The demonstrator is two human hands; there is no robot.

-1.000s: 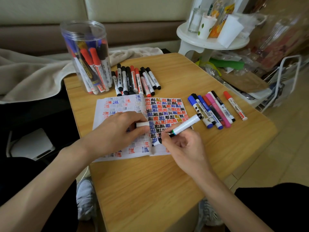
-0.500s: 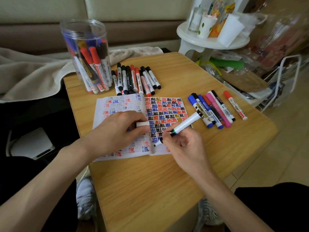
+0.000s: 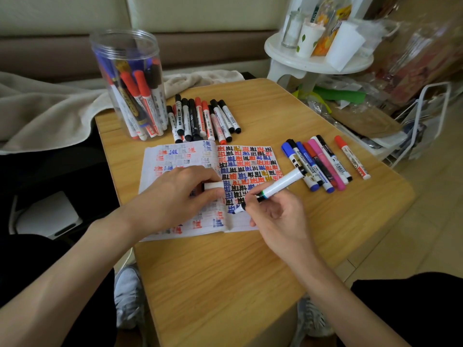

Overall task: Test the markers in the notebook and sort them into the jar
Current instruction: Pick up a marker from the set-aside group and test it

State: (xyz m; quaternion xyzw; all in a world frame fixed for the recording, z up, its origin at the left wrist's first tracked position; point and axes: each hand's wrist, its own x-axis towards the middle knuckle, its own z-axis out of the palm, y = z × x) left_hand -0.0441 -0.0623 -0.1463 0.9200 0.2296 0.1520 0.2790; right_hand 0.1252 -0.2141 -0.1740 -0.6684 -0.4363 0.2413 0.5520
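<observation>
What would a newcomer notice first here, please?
Crowded with red, blue and black marks, the open white notebook lies centrally, where the right hand writes with a white-barrelled marker and the left hand pinches a white cap. A clear plastic jar of markers stands at the wooden table's far-left corner.

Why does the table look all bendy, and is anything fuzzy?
In the head view the wide lens bows the table at its edges; the notebook, marker and cap look sharp; the bags at far right are smeary; light is soft, shadows faint.
</observation>
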